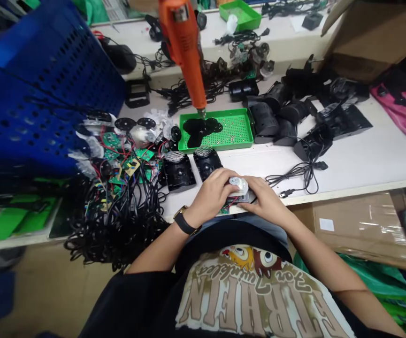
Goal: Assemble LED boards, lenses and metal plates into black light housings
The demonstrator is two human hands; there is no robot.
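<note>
Close to the table's front edge, my left hand (214, 192) and my right hand (263, 199) are both closed around a small assembly with a white motor-like part (238, 185) on top. Red wires and a bit of green circuit board (225, 209) stick out beneath it. My fingers hide much of its lower body. Just beyond my left hand stand two black housings, one (207, 162) nearer and one (179, 171) farther left, each with a patterned round top. Behind them lies a green tray (217, 149) holding black pieces and many small screws.
An orange electric screwdriver (185, 51) hangs over the tray. Wired circuit boards and black cables (118, 220) are heaped at left beside a blue perforated crate (65, 70). Black housings (264, 119) and a cable (310, 176) lie at right. A cardboard box (375, 42) stands behind.
</note>
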